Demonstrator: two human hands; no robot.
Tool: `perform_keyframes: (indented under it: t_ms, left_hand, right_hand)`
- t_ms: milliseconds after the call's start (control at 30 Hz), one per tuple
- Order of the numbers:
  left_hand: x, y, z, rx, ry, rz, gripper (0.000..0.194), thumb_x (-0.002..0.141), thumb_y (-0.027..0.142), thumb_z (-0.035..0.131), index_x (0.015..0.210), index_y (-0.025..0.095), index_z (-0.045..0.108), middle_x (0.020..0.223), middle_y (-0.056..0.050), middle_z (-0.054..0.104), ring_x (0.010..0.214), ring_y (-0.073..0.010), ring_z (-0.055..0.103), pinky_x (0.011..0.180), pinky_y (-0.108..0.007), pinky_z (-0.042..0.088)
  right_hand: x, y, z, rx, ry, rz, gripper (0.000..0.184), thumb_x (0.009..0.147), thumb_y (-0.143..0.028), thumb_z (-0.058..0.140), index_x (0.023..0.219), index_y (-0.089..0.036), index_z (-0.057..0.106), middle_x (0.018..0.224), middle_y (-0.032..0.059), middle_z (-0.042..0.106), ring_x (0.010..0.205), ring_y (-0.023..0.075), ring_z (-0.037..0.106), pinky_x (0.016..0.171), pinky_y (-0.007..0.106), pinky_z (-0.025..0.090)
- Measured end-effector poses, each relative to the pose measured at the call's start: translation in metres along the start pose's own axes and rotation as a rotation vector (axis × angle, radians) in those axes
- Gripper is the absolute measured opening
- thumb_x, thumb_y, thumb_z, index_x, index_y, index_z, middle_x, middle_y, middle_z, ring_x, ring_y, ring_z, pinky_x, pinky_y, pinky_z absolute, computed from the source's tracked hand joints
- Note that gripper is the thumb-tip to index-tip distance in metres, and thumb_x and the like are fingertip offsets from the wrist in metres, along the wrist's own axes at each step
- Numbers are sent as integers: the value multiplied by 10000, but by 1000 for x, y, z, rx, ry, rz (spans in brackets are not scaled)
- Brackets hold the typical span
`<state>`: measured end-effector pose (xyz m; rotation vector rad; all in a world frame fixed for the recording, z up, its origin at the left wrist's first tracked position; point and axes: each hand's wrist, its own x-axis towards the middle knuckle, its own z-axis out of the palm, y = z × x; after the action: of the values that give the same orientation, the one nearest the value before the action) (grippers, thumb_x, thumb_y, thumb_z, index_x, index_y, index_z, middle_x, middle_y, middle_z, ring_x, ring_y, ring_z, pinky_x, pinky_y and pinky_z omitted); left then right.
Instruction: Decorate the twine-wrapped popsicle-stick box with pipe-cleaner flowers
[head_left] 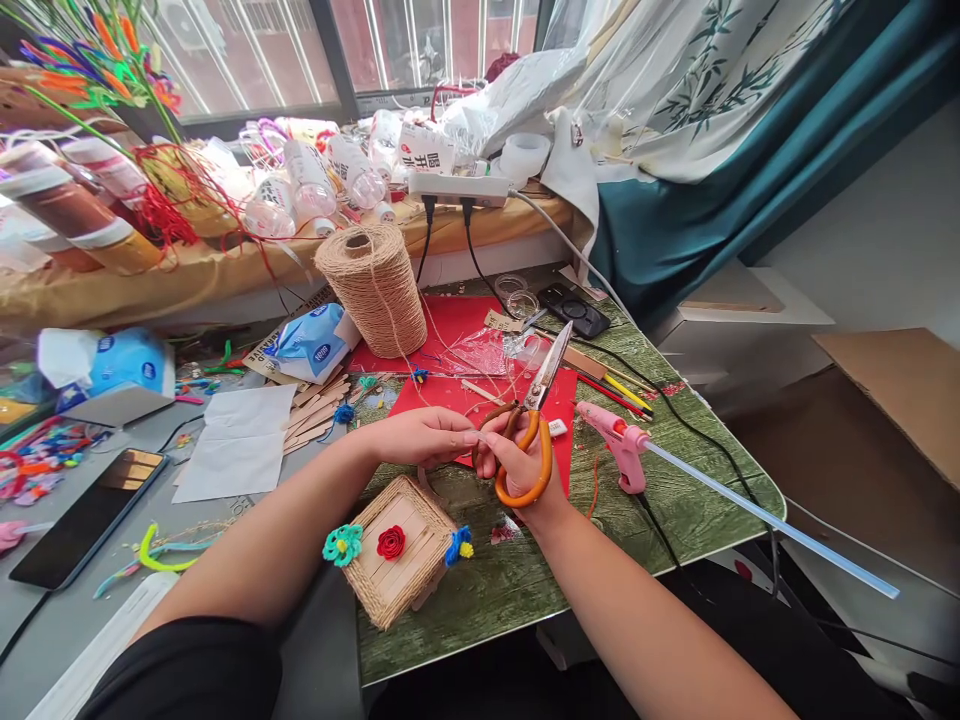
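Over the red sheet, my left hand (442, 437) is closed in a pinch, its fingertips meeting those of my right hand; what lies between them is too small to make out. My right hand (521, 465) carries a pair of scissors (532, 420) with orange-brown handles, the blades pointing up and away. Just below my left hand is a box (386, 575) of wooden sticks edged with twine. It bears a red rose (391, 542), a teal flower (343, 545) and a blue flower (459, 546). A spool of twine (373, 290) stands beyond my hands.
A pink glue gun (619, 445) with a long glue stick (772, 520) lies at the right. Pencils (611, 393) and a black cable are behind it. To the left are wooden sticks (315, 415), a tissue pack (313, 343), a white paper (235, 440) and a phone (90, 520).
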<state>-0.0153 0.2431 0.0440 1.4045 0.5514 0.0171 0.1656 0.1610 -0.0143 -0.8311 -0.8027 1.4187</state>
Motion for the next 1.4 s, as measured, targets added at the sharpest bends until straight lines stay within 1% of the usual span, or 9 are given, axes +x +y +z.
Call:
perform_keyframes:
  t_ms: [100,267,433,833,900,1000,1133,1233,1400]
  left_hand:
    - [-1,-7,-4,-2,61,-29,548,1009,655,584,1092,130,718,647,48,433,498,-70,314,441,-197,249]
    - [0,-14,-7,-64,133,-32,517,980,663,624,839,169,572,640,62,379,496,-65,324,445,-195,281]
    - [1,-11,-5,-83,117,-52,569,954,697,637,753,190,476,621,68,348,490,-61,288,443,-198,248]
    - [-3,-6,-6,35,79,-77,569,969,716,594,899,153,638,633,55,384,511,-78,320,452,-201,266]
    - [-8,-4,-13,43,185,-38,490,973,644,630,918,157,634,666,46,419,532,-79,361,464,-191,291]
    - [-20,2,-29,30,481,95,343,998,498,589,952,162,638,676,41,445,543,-88,397,478,-195,336]
    - [-37,11,-47,326,760,91,340,1017,466,527,1047,168,687,702,14,558,595,-116,496,553,-220,418]
    - [-42,12,-49,728,763,28,375,995,512,568,1031,191,758,829,-30,700,711,-148,589,648,-248,434]
    - [-27,-8,-49,1188,602,-109,271,919,427,656,928,204,809,906,-70,766,790,-193,638,684,-282,404]
  right_hand:
    - [0,-3,3,70,8,2,143,822,-283,740,850,-218,616,562,-54,641,412,123,553,501,288,505]
    - [2,-5,6,104,68,-12,182,788,-277,776,832,-215,611,722,-16,736,410,97,544,492,288,506]
    - [3,-4,4,60,78,4,210,806,-331,812,833,-204,646,641,-20,706,409,109,555,488,281,511]
    - [2,-8,6,33,76,46,299,778,-382,840,838,-217,598,626,-46,668,411,101,539,470,265,518]
    - [0,-6,4,-43,95,82,331,800,-425,832,872,-229,574,621,-61,644,413,106,534,452,256,496]
    - [-2,0,1,-185,126,110,392,829,-520,818,883,-238,550,617,-71,599,461,116,541,441,235,452]
    - [-3,3,-3,-360,123,64,397,864,-564,780,876,-253,533,631,-82,539,510,123,496,479,242,424]
    - [-2,-14,-6,-679,82,13,337,866,-501,785,845,-244,567,688,-49,594,610,150,552,571,263,430]
    - [-14,-59,-16,-1346,9,69,239,864,-428,754,786,-244,622,737,26,719,629,203,615,579,305,371]
